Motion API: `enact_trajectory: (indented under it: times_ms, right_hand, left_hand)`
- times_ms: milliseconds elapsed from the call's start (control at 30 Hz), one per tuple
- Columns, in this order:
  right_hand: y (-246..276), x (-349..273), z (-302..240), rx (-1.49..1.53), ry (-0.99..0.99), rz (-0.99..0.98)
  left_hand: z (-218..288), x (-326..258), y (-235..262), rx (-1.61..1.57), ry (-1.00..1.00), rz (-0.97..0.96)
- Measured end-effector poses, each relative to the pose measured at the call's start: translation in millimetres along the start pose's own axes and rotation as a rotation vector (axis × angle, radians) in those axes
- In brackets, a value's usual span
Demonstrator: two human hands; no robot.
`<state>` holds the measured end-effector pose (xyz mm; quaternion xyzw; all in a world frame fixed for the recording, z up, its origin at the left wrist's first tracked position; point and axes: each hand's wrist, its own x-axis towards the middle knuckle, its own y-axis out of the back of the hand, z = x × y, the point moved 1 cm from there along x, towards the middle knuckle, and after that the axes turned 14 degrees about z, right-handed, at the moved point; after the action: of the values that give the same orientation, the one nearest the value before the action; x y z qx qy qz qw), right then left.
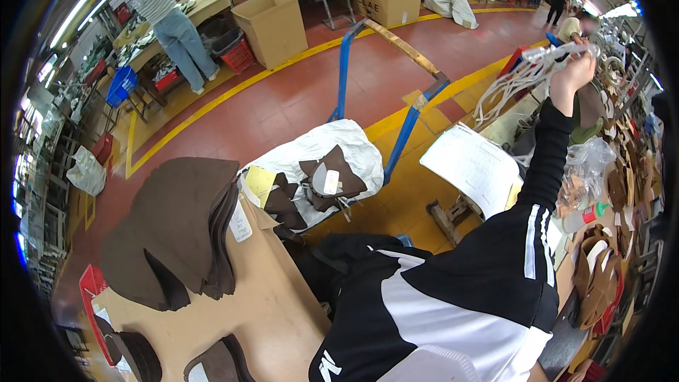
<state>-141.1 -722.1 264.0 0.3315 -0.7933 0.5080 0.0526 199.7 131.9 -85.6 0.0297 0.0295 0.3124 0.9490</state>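
brown stack (177, 230): 1 tall pile of dark brown cut pieces is parked on the tan table (272, 311), far left, with 1 white tag tucked at its right edge.
loose brown bits: 2 more curved dark pieces are seen at the table's bottom edge.
white sack (332, 152): 1 bag is set just right of the stack, with roughly 4 brown pieces and 1 small white label lying on top.
blue frame (375, 85): 1 metal stand with 1 wooden bar across it is seen behind the sack.
boxes: 2 open cardboard cartons (272, 25) are left on the red floor further back.
paper (474, 166): 1 white sheet is laid right of the frame.
left hand: not seen anywhere, so fingers can't be told.
right hand (576, 74): raised high at upper right, fingers closed around 1 bunch of white straps (520, 81), which hangs down-left from the fist.
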Motion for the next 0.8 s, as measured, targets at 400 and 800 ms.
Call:
enact_trajectory:
  times_ms: [400,800]
  right_hand:
    - [-138.6,-381.0,-168.8,0.621,-1.572,-1.625]
    - [106.3,-580.9,-377.4,0.83,-2.581,-2.636]
  left_hand:
    - [40.6,-138.3,145.6,-0.029,-0.156,0.534]
    - [82.7,-258.7,-64.3,-0.379,-0.1,0.364]
